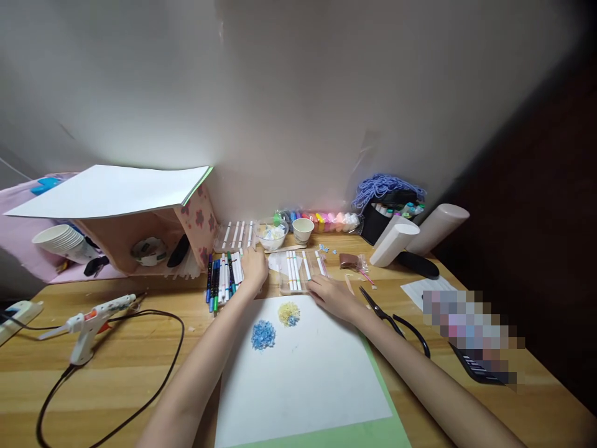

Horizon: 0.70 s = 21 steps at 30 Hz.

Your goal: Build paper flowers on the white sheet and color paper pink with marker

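Note:
My left hand reaches over the right side of a row of loose markers, fingers curled down with the tips hidden. What it holds, if anything, I cannot make out. My right hand grips the near right edge of a clear plastic tray with bent fingers. Several white markers lie in that tray, with gaps between some. Below my hands a white sheet rests on a green board. On it sit a pile of blue shreds and a pile of yellow shreds with a little blue.
A glue gun with its looping cord lies left, before a pink box. At the back are a bowl, a paper cup and another marker tray. Scissors and white rolls are on the right.

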Each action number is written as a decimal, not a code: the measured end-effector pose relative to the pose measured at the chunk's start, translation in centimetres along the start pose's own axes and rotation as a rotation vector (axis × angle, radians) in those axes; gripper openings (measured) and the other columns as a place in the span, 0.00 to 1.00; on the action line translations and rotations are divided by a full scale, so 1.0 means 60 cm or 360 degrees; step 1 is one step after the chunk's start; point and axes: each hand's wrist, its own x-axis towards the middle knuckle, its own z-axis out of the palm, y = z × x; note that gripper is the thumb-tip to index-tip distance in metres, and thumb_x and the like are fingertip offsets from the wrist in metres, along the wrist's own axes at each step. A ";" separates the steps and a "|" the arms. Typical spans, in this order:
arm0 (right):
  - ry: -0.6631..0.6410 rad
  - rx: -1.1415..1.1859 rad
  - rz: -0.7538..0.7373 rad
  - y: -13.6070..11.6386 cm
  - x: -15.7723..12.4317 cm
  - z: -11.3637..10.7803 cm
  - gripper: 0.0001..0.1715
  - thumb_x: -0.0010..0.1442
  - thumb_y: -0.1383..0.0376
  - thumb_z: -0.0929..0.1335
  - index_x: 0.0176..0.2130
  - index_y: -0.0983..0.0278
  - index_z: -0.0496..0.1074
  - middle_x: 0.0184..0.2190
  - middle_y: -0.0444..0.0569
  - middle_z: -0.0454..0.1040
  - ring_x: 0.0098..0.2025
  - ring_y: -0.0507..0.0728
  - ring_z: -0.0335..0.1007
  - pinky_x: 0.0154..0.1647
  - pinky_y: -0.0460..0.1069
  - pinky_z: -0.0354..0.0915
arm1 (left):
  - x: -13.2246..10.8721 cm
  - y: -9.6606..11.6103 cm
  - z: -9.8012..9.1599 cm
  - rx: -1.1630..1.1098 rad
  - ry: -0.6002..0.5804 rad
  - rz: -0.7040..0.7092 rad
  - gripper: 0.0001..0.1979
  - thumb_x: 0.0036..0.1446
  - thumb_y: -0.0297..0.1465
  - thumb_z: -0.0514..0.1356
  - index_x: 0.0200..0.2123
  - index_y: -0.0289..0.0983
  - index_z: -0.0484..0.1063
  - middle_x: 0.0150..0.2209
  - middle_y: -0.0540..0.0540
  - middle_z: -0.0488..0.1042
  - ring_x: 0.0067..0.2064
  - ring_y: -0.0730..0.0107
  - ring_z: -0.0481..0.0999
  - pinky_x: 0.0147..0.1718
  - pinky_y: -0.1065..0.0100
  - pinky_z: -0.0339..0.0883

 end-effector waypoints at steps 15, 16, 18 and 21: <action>0.0138 0.0002 0.0033 0.019 -0.048 -0.039 0.08 0.64 0.71 0.61 0.36 0.64 0.68 0.35 0.51 0.72 0.39 0.58 0.67 0.38 0.50 0.62 | -0.015 -0.001 -0.015 -0.0720 -0.0034 0.0043 0.05 0.52 0.29 0.59 0.26 0.36 0.69 0.31 0.42 0.75 0.39 0.57 0.75 0.40 0.61 0.65; 0.0148 -0.0004 0.0035 0.022 -0.052 -0.041 0.08 0.64 0.71 0.61 0.36 0.64 0.68 0.35 0.51 0.72 0.39 0.58 0.67 0.38 0.50 0.62 | -0.020 -0.010 -0.025 -0.0825 -0.0029 0.0058 0.05 0.53 0.30 0.59 0.27 0.36 0.69 0.31 0.43 0.76 0.37 0.59 0.76 0.39 0.63 0.66; 0.0156 -0.0026 0.0041 0.026 -0.057 -0.044 0.08 0.64 0.71 0.61 0.36 0.64 0.69 0.34 0.51 0.72 0.38 0.58 0.67 0.37 0.50 0.62 | -0.032 -0.030 -0.050 -0.1039 -0.0007 0.0085 0.06 0.54 0.33 0.58 0.30 0.36 0.69 0.33 0.44 0.77 0.37 0.63 0.77 0.37 0.66 0.68; 0.0149 -0.0065 0.0038 0.025 -0.053 -0.041 0.09 0.64 0.71 0.61 0.36 0.64 0.69 0.35 0.51 0.72 0.38 0.58 0.67 0.38 0.50 0.61 | -0.051 -0.060 -0.094 -0.1293 0.0043 0.0058 0.11 0.53 0.37 0.59 0.35 0.35 0.70 0.35 0.43 0.78 0.38 0.64 0.78 0.36 0.68 0.69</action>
